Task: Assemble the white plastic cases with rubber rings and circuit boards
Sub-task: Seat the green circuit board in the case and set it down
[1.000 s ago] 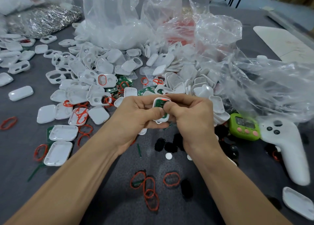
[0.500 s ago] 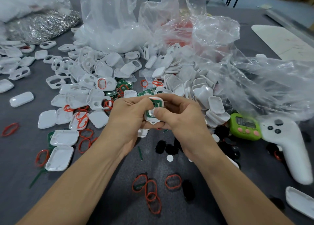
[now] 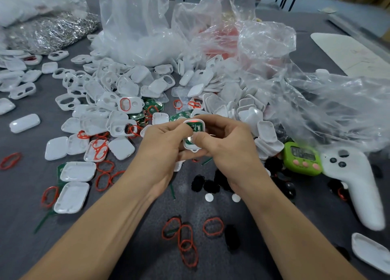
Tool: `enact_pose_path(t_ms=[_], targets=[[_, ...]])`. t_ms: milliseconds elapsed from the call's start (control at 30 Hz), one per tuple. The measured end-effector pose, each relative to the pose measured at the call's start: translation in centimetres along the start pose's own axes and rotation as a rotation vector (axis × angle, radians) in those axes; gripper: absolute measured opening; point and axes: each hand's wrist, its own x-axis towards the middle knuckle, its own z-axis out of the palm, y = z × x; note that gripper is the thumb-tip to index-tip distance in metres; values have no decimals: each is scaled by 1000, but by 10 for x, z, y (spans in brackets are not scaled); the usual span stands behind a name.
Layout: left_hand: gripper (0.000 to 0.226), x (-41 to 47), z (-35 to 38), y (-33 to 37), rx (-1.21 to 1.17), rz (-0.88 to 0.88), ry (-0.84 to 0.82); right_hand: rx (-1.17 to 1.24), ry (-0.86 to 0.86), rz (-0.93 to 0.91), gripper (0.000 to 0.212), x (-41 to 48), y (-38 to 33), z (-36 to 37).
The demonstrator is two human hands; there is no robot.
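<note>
You hold one white rounded plastic case [image 3: 202, 125] with one green circuit board [image 3: 195, 128] in it. The loose white plastic case halves [image 3: 121, 147] on the grey surface [image 3: 21, 227] number in the dozens, too many to count singly. Four red rubber rings [image 3: 213, 227] lie nearest you, and at least seven more are scattered to your left. You also have two small white round discs [image 3: 209, 197], one green digital timer [image 3: 301, 158], one white handheld controller [image 3: 354, 184], one bag of silver metal rings [image 3: 48, 32], at least three clear plastic bags [image 3: 137, 26] and several black oval pads [image 3: 231, 235].
</note>
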Motion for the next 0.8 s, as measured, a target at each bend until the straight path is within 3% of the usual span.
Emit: enact_pose_path(t_ms=[167, 300, 400, 533, 800], targets=[[34, 2, 0, 1, -52, -14, 36, 89, 62, 35, 25, 3, -8, -17], [30, 3, -3, 2, -80, -18, 47, -10, 142, -27, 29, 6, -10, -30], [31, 3, -5, 3, -85, -21, 37, -265, 265, -112, 30, 9, -9, -39], [14, 2, -6, 4, -45, -22, 50, -583, 402, -213, 24, 11, -10, -50], [19, 3, -8, 7, -25, -19, 94, -963, 423, -224, 19, 5, -20, -66]])
